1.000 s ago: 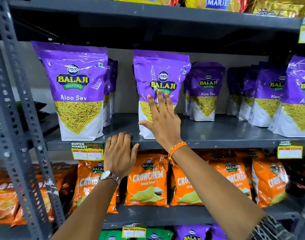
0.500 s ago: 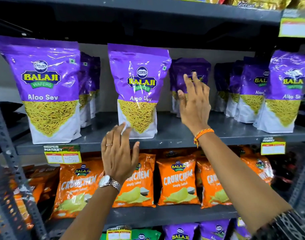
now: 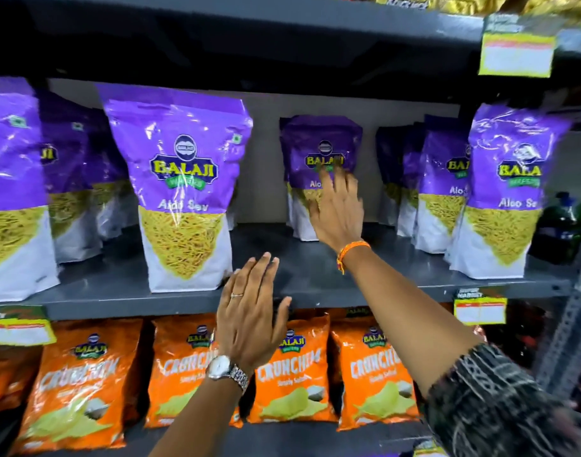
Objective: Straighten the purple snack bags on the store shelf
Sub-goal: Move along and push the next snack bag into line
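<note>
**Both arms reach up and forward, hands open**

The right hand [image 3: 337, 212] stretches far forward on a nearly straight arm, fingers spread and blurred, palm facing away. An orange thread band [image 3: 350, 250] circles its wrist, and a dark patterned sleeve [image 3: 487, 407] covers the arm nearer the body. The left hand [image 3: 251, 311] hangs lower and nearer, fingers together and extended, thumb out to the right, holding nothing. It wears a ring [image 3: 237, 295] and a silver wristwatch [image 3: 226, 371].

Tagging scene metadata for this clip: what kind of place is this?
Most likely a grocery or supermarket aisle. Grey metal shelving holds rows of identical purple Aloo Sev bags with orange chip bags below, and yellow price tags are clipped to the shelf edges. The right hand reaches toward a set-back purple bag.
</note>
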Available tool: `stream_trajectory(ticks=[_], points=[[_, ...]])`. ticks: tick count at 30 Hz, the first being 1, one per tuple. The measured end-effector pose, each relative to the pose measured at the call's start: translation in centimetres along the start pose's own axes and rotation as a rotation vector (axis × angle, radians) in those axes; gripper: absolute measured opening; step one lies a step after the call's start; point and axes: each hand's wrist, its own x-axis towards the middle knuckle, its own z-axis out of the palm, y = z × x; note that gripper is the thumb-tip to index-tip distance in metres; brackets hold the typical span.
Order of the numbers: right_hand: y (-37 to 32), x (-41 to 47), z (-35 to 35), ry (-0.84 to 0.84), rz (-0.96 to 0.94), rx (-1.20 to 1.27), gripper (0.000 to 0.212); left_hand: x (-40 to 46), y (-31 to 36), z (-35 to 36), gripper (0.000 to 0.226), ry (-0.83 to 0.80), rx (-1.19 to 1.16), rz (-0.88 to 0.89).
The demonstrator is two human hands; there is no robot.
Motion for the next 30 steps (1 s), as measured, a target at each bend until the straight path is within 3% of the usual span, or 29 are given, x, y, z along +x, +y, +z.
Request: stream_trajectory(ticks=[4,11,30], points=[[0.7,1.1,2.9,-0.075,0.022,-0.014,0.067,-0.3,-0.4,1.2,0.054,0.015,0.086,0.032],[0.8,2.0,6.0,-0.134,0.013,-0.081,0.090,-0.4,-0.4,1.3,0.046,0.069,0.185,0.051],[1.0,1.5,4.4,-0.149,0.013,-0.128,0.094,-0.7,-0.6,2.1,0.043,0.073,0.156,0.050]])
